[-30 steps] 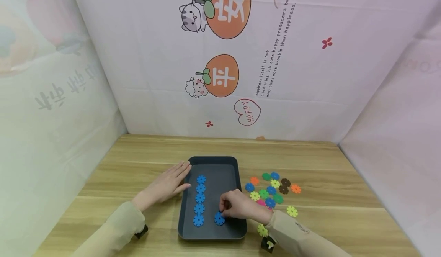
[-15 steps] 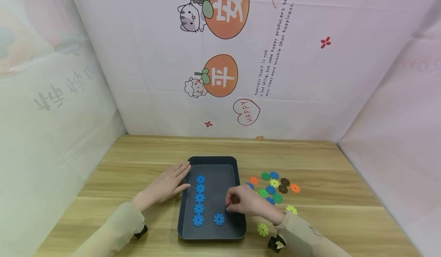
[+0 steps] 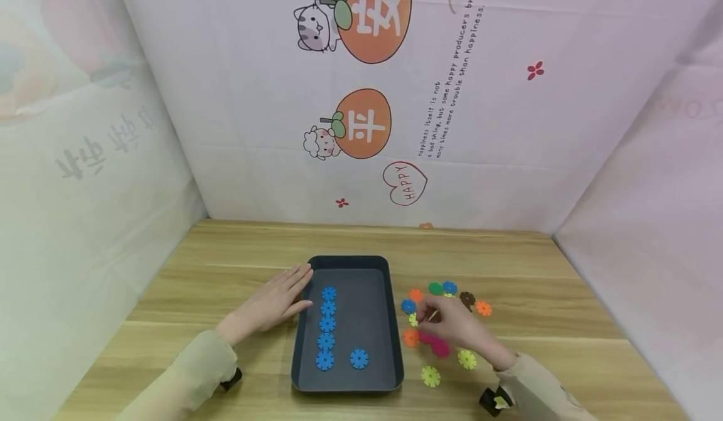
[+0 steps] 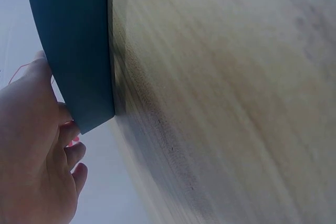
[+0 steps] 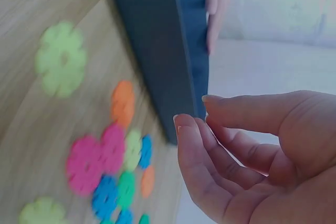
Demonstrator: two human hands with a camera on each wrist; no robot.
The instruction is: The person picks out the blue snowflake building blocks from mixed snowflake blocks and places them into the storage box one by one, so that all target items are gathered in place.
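A dark grey tray [image 3: 369,371] lies on the wooden table. In it, several blue snowflake discs [image 3: 327,324] form a column at the left, and one more blue snowflake disc [image 3: 359,359] lies apart near the front. My left hand [image 3: 272,300] rests its extended fingers on the tray's left rim; the left wrist view has that hand [image 4: 39,145] against the outer wall. Over the loose discs right of the tray hovers my right hand [image 3: 459,325]. In the right wrist view this hand [image 5: 257,150] has loosely bent fingers, thumb and fingertips slightly apart, nothing between them.
Loose discs lie right of the tray: pink [image 3: 440,346], orange [image 3: 411,337], blue [image 3: 408,307], green [image 3: 436,288], brown [image 3: 467,298] and yellow [image 3: 430,376]. The right hand covers some of them. Printed white cloth walls [image 3: 254,176] enclose the table.
My right hand has let go of the separate blue snowflake disc in the tray and moved right, out over the loose discs. The left hand has stayed on the rim.
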